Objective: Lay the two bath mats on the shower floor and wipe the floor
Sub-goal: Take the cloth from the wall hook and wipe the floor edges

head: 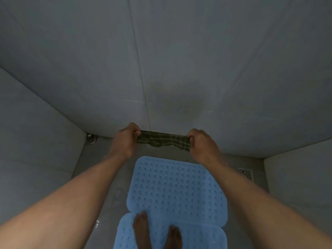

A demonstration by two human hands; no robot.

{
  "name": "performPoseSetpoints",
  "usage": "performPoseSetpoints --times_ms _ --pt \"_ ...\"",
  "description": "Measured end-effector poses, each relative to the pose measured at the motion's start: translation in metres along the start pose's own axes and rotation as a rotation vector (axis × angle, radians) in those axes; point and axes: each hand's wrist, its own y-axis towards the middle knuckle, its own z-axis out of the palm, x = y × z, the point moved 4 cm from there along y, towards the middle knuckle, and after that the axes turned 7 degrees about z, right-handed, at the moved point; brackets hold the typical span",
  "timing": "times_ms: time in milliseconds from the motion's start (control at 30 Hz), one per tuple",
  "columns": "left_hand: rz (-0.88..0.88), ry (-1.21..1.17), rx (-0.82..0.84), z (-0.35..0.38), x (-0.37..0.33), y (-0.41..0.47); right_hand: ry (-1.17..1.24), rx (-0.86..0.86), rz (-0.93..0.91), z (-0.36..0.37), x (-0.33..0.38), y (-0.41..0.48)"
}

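The dark green striped cloth (163, 140) is stretched taut at the centre of the frame, one end pinched by the left hand (124, 141) and the other by the right hand (202, 143). It looks soft, light and limp, and is probably best bunched in one palm for wiping. Below it, the far bath mat (176, 186) and the near bath mat (206, 236) lie touching on the grey shower floor (100, 177).

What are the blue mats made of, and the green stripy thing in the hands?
Blue mats: probably soft rubber or plastic, matte, with rows of small dimples or holes. Green cloth: likely woven fabric; pale stripes, sags between the left hand and right hand.
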Motion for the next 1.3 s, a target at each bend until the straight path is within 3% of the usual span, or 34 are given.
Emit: performPoseSetpoints --times_ms 133,333,667,1000,1167,1300 --pt "-0.005 -0.006 0.022 0.054 0.060 0.027 0.023 -0.042 0.030 0.064 -0.021 0.044" --pt "-0.026 -0.045 -0.077 0.157 0.157 0.073 0.170 -0.143 -0.006 0.195 -0.070 0.122" --pt "0.008 -0.196 -0.236 0.324 0.301 0.105 0.183 -0.193 -0.284 0.370 -0.154 0.215" --pt "0.066 -0.228 -0.353 0.404 0.365 0.123 0.171 -0.208 -0.457 0.443 -0.202 0.229" --pt "0.059 -0.120 -0.276 0.401 0.377 0.133 0.263 -0.226 -0.474 0.455 -0.202 0.229" --pt "-0.004 -0.077 -0.166 0.408 0.384 0.135 0.262 -0.156 -0.340 0.463 -0.205 0.237"
